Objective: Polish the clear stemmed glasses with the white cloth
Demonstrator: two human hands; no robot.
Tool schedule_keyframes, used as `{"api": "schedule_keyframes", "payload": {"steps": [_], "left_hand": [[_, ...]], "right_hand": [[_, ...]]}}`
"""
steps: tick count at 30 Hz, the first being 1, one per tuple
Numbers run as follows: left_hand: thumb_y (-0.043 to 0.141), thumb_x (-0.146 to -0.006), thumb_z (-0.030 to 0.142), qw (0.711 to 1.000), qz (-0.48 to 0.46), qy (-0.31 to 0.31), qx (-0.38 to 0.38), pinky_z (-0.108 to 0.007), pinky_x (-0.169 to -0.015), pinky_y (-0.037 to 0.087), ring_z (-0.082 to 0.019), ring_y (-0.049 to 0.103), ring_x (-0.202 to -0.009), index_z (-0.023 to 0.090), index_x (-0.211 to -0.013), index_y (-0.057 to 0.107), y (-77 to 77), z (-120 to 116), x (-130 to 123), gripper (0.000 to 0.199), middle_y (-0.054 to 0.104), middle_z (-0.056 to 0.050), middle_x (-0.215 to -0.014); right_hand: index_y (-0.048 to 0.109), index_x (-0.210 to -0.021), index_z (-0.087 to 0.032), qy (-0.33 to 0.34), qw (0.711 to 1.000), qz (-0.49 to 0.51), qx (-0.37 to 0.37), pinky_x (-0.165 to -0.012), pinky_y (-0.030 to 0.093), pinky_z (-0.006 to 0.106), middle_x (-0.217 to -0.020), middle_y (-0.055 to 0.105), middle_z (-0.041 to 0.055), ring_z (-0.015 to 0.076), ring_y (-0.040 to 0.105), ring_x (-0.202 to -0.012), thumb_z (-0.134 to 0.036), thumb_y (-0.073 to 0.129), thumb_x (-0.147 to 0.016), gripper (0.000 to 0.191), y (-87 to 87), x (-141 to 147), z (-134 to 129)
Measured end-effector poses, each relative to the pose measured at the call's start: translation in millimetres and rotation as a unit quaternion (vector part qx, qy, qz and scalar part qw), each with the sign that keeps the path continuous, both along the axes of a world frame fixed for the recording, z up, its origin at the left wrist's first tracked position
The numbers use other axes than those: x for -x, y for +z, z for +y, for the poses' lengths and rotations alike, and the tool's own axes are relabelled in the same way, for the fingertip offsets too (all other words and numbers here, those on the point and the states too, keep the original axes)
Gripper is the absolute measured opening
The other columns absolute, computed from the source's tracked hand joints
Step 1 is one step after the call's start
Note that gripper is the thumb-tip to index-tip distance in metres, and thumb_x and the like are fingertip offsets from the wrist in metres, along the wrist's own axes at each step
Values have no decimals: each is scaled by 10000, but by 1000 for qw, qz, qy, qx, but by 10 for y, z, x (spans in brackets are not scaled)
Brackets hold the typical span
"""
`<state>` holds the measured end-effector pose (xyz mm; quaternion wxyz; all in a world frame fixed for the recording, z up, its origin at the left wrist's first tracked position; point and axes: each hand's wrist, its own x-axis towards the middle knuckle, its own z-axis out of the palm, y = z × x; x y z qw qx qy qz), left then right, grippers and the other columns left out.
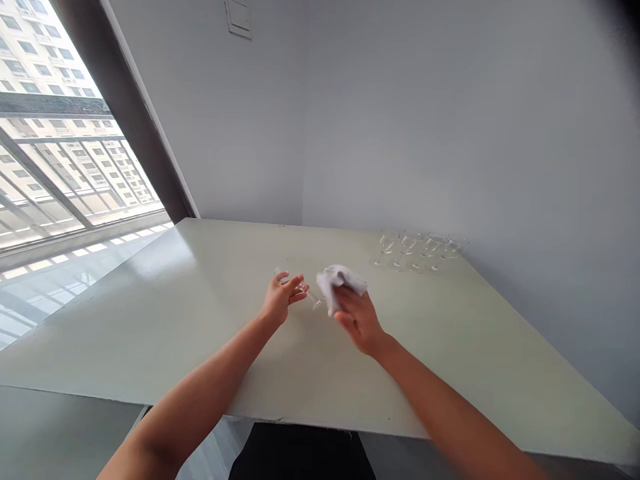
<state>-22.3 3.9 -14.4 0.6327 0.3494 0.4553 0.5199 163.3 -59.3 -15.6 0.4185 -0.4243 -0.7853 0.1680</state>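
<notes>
My left hand is closed around the bowl of a clear stemmed glass, which is tilted sideways with its foot pointing right. The fingers hide much of the bowl. To the right, my right hand grips a crumpled white cloth, slightly blurred by motion. The cloth is close to the glass's foot; I cannot tell whether they touch. Several more clear stemmed glasses stand upright, close together, at the back right of the table.
The pale glossy table reaches back to the grey walls. A large window is on the left, and a light switch is on the wall. The table's front edge runs just before my body.
</notes>
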Motion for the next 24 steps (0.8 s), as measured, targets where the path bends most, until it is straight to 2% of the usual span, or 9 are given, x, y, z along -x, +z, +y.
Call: {"api": "schedule_keyframes", "payload": {"steps": [3, 6, 9, 12, 14, 17, 19, 21, 24], "left_hand": [[717, -612, 381, 998, -28, -56, 13, -267, -581, 465, -150, 614, -648, 155, -915, 480, 14, -40, -1, 445, 623, -50, -799], [700, -636, 367, 992, -64, -110, 2, -261, -569, 465, -173, 621, -713, 155, -851, 501, 61, -117, -16, 361, 623, -60, -868], [667, -681, 353, 988, -89, -126, -14, -249, -561, 458, -165, 617, -725, 176, -876, 504, 113, -180, -35, 309, 623, -53, -927], [619, -731, 362, 982, -130, -136, -25, -225, -556, 448, -124, 598, -671, 197, -904, 512, 130, -212, -64, 262, 627, -17, -885], [591, -749, 388, 977, -151, -146, -29, -208, -519, 433, -93, 572, -602, 206, -901, 518, 121, -222, -89, 248, 623, 5, -852], [581, -751, 410, 975, -166, -145, -37, -204, -517, 440, -83, 575, -611, 233, -915, 510, 96, -227, -128, 252, 618, 10, -924], [589, -747, 404, 975, -174, -132, -32, -224, -591, 476, -107, 605, -717, 244, -928, 499, 84, -230, -152, 258, 606, -1, -1001], [599, -744, 389, 977, -182, -104, -25, -257, -682, 498, -134, 613, -823, 245, -931, 486, 84, -241, -175, 261, 590, -18, -1060], [623, -735, 350, 982, -178, -48, -40, -308, -790, 493, -168, 605, -920, 255, -959, 460, 125, -276, -193, 293, 557, -43, -1132]], "right_hand": [[515, -1209, -260, 72, 982, -164, -59, -934, 280, 469, -1213, 541, 85, 290, 399, -1160, -319, 458, -851, 368, 19, 119, -76], [524, -1193, -298, 78, 977, -188, -58, -925, 328, 425, -1203, 554, 46, 242, 410, -1165, -220, 425, -870, 347, -1, 175, -55], [551, -1159, -291, 105, 991, -76, -26, -893, 387, 342, -1157, 566, 37, 183, 473, -1089, -269, 457, -869, 306, 33, 129, -17], [595, -1083, -290, 99, 983, 135, 79, -849, 418, 315, -1120, 555, 34, 180, 494, -1036, -360, 593, -778, 313, 83, 92, 3], [624, -1001, -285, 90, 936, 288, 180, -763, 444, 302, -1066, 565, 28, 184, 517, -963, -402, 658, -706, 319, 77, 103, 26], [630, -941, -257, 108, 818, 475, 305, -632, 437, 260, -951, 588, 17, 145, 538, -786, -394, 717, -636, 345, 18, 150, 72], [624, -943, -238, 116, 753, 543, 352, -604, 427, 242, -883, 593, 9, 120, 526, -712, -345, 757, -590, 392, -20, 178, 97], [622, -926, -218, 115, 716, 579, 372, -577, 422, 234, -828, 591, 4, 107, 512, -657, -310, 778, -562, 407, -48, 196, 116], [612, -854, -200, 98, 700, 602, 372, -535, 415, 237, -728, 571, -14, 97, 484, -576, -319, 778, -556, 361, -99, 207, 143]]}}
